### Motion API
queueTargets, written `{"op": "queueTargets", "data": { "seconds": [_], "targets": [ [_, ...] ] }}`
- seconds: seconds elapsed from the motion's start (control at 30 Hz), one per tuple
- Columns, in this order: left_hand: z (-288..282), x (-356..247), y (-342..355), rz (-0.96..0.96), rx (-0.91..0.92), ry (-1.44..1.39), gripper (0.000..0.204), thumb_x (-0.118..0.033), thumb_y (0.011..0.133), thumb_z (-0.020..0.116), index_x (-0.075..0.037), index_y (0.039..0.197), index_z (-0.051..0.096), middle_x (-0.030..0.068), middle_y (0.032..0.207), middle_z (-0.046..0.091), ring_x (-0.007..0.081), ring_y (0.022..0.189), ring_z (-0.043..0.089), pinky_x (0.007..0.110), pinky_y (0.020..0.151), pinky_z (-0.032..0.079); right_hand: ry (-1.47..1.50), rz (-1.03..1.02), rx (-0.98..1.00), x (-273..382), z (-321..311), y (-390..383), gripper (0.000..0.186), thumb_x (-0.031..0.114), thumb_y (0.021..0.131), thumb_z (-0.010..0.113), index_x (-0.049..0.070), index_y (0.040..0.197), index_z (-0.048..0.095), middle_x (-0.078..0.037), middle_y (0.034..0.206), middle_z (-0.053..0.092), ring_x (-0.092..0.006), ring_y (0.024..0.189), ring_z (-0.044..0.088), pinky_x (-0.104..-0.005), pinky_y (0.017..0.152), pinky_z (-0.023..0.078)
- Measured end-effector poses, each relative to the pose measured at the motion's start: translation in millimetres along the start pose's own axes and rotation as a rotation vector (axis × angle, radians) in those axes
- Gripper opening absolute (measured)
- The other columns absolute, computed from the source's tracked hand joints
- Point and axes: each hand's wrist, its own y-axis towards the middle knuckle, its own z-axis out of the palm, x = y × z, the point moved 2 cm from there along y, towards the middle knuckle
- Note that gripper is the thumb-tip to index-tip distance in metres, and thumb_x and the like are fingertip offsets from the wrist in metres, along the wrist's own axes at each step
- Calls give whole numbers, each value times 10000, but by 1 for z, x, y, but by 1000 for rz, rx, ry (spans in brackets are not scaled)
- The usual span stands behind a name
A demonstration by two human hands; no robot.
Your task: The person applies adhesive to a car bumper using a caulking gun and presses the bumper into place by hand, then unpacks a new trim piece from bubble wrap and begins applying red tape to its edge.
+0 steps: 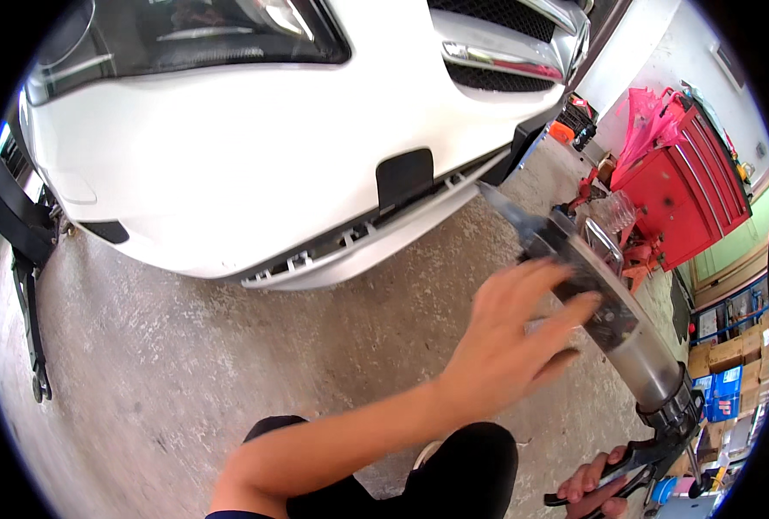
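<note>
My left hand [531, 329] reaches over the barrel of a caulking gun [668, 376], its fingers apart and slightly blurred; I cannot tell whether they touch it. At bottom right my right hand [596, 484] is closed around the gun's handle. The gun slants up-left, and its pale nozzle [510, 212] lies beside or against the lower trim strip [402, 225] of a white car bumper [255, 164]. That strip has a row of clips along a dark gap. A dark rectangular piece [406, 180] sits on the bumper above it.
A red tool cabinet [678, 199] with pink plastic on it and red equipment beside it stand at right, above cardboard boxes and a blue box [724, 394]. A black lift arm [25, 285] stands at left. Concrete floor [168, 355] lies below the car; my knees show at the bottom.
</note>
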Motion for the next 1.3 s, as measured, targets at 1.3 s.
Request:
{"op": "queueTargets", "data": {
  "seconds": [1.3],
  "targets": [
    [-12,31,-6,-1148,173,-1610,501,-452,912,517,-103,1267,462,23,1246,530,173,1135,502,376,984,347,54,120,-328,53,149,-15,671,132,684,654,-10,1240,308,-235,849,512,-421,707,588,-579,692,482]
  ]
}}
